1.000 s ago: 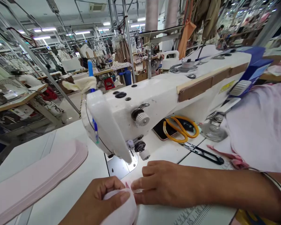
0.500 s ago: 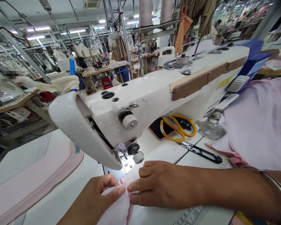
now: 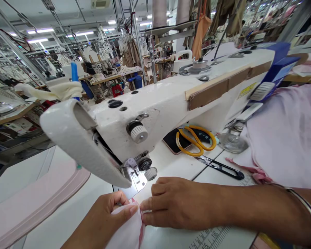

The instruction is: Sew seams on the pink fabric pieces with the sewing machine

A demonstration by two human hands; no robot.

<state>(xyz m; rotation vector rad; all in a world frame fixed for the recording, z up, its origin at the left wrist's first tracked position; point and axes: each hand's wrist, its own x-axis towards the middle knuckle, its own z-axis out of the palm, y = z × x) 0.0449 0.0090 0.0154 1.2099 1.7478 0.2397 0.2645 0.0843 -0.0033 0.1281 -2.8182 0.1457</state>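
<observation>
Above both hands stands the big white sewing machine (image 3: 155, 114); the small pale pink fabric piece (image 3: 128, 231) is not yet under its needle. The left hand (image 3: 103, 221) pinches the fabric, and the right hand (image 3: 178, 204) closes its fingertips on the fabric edge, just in front of the presser foot

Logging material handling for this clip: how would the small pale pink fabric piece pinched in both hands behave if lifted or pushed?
The small pale pink fabric piece probably flops: it bunches and folds between the left hand and right hand. It looks thin, so likely light. Pushed across the smooth white table, it would probably crumple or slide, not roll.
</observation>
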